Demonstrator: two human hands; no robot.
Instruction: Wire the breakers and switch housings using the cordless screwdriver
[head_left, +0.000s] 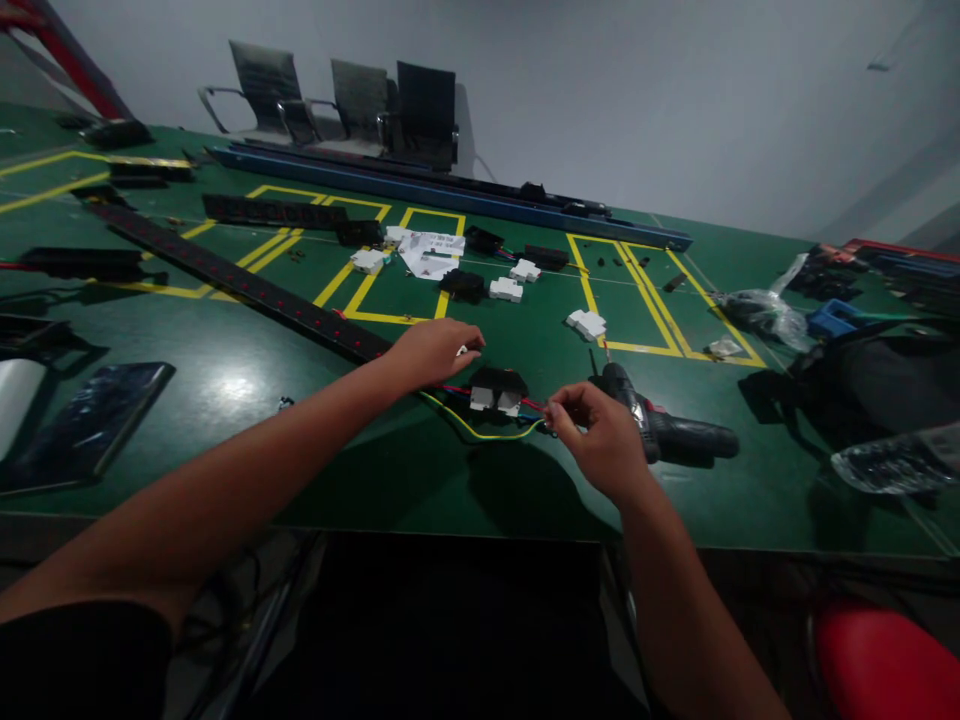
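Observation:
My left hand (435, 352) is over the near end of a long black strip (277, 296) with red marks; its fingers curl round a small pale thing too small to name. Fingertips of my right hand (596, 432) pinch the wires at the right side of a black and white module (496, 393). Red and blue wires run from both sides of this module. A yellow-green wire (484, 436) loops below it from the strip's end to my right fingertips. Just right of my right hand, a black power drill (675, 435) lies on its side.
On the green table (300, 505) lie white modules (506, 290), a paper sheet (433, 252), a black glossy tablet-like object (90, 420) and a long blue rail (450, 195). At the right are a black bag (877, 385) and clear plastic wrap (765, 310). Chairs (266, 85) stand behind.

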